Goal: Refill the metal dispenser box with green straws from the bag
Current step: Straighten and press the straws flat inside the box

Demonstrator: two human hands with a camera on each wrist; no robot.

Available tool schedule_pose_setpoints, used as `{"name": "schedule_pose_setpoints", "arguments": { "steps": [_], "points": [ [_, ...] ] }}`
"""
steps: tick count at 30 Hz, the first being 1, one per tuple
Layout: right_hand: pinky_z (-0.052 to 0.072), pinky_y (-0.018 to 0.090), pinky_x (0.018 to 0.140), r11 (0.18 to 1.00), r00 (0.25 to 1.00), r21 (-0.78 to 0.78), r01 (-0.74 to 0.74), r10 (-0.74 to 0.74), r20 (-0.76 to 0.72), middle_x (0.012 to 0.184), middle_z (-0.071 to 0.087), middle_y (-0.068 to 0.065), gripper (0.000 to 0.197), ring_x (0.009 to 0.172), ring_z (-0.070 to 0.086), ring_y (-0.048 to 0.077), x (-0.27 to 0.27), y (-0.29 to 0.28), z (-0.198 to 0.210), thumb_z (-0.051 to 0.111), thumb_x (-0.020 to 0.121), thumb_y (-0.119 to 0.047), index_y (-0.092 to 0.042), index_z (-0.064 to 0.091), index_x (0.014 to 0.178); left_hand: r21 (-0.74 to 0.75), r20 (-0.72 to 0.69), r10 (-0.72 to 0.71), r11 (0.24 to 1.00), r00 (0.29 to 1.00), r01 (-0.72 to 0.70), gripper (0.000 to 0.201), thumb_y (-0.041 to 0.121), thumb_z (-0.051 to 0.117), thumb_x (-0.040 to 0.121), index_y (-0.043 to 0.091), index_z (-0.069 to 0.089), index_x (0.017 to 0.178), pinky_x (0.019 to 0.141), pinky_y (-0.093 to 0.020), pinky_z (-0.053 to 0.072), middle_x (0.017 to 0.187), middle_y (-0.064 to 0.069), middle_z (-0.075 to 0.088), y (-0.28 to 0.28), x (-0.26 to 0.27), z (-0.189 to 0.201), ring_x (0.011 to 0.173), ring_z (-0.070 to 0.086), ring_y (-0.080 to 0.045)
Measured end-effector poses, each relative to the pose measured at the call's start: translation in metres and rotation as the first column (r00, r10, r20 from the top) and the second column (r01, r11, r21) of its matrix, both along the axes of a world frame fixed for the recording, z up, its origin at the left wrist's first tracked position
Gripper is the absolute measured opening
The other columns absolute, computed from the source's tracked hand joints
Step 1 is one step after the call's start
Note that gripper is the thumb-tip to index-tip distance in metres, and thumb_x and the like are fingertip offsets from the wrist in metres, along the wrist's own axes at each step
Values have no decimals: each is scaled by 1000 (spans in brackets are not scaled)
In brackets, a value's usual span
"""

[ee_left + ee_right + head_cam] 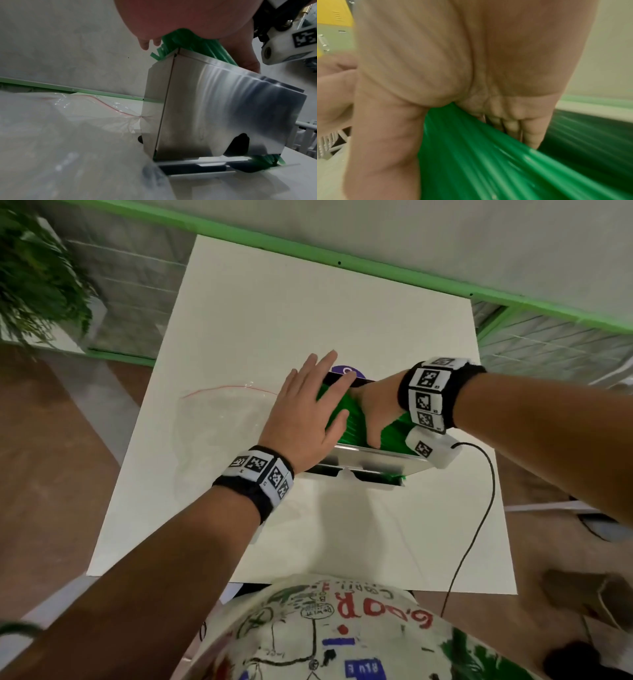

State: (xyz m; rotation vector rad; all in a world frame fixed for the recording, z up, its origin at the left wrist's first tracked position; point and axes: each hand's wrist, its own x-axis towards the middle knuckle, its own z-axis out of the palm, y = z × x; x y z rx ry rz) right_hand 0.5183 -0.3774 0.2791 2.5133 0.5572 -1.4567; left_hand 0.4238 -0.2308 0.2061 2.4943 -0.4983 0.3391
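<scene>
The metal dispenser box (373, 463) stands mid-table with its top uncovered and green straws (339, 419) piled in it. My right hand (372, 412) reaches in from the right and grips a bundle of the straws (471, 155), thumb on one side and fingers (530, 129) on the other. My left hand (308, 409) lies flat with straight fingers over the left end of the straws. In the left wrist view the box (223, 108) shows straws (188, 40) sticking out on top and a few at its bottom slot (269, 159). The clear bag (219, 433) lies flat to the left.
The white table (308, 313) has bare surface behind and in front of the box. A purple round object (346, 370) sits just behind the box. A black cable (479, 508) hangs from my right wrist over the table's right edge. A plant (34, 268) stands far left.
</scene>
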Motion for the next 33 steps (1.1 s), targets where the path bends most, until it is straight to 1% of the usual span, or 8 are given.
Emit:
{"name": "schedule_pose_setpoints", "arguments": {
  "steps": [2,4,9,12,15,20,29,33],
  "points": [
    [62,39,75,996,998,56,69,-69,-10,96,64,0,86,83,68,20,-1,-2,-5,86,65,-13,-25,38,135,-13,33,-20,1000,999,20,54,27,53,101,14,47,153,123,-57,27,165,-17,33,0,-1,-1,152,32,-41],
    [63,41,71,986,989,87,144,-139,-55,87,72,7,59,74,73,24,-1,-6,-7,83,65,-7,-12,54,116,26,94,-64,998,994,61,48,26,54,101,17,55,148,123,-57,27,161,-17,40,-1,-1,-2,148,37,-42],
    [63,47,75,978,984,131,165,-155,-87,88,75,15,40,75,74,31,-1,-5,-10,83,62,-4,-10,66,98,208,196,-174,969,965,132,31,29,54,100,17,75,120,115,-62,35,136,-11,66,0,5,-9,133,55,-41],
    [62,47,75,974,988,165,153,-148,-39,95,73,11,59,80,72,29,-2,-8,-12,86,57,-11,-13,59,110,224,225,-165,968,960,114,30,29,55,98,14,75,115,111,-57,41,119,-11,70,1,8,-5,114,63,-36],
    [61,41,74,982,992,159,107,-115,48,99,64,2,78,83,67,22,-5,-11,-14,86,55,-22,-20,42,120,209,250,-168,971,954,116,28,29,56,98,11,74,109,97,-48,48,105,-10,69,4,10,-1,98,64,-32],
    [62,40,77,985,990,105,139,-140,2,101,68,4,82,85,69,23,-2,-6,-16,87,54,-23,-18,47,125,167,273,-144,981,951,101,25,26,57,98,8,74,103,82,-43,46,101,-11,68,7,13,-5,92,64,-32],
    [57,32,70,961,973,179,211,-225,59,105,63,2,91,87,65,19,-8,-13,-25,85,59,-23,-18,36,136,63,181,-111,993,977,101,26,22,57,99,2,69,112,96,-47,50,117,-20,63,7,9,-13,107,61,-36],
    [60,39,76,956,969,166,241,-246,8,107,64,2,96,90,67,23,-4,-12,-24,84,57,-19,-23,35,139,46,164,-84,996,983,77,29,23,56,100,1,69,114,100,-47,49,122,-22,63,4,7,-16,110,61,-38]
  ]
}}
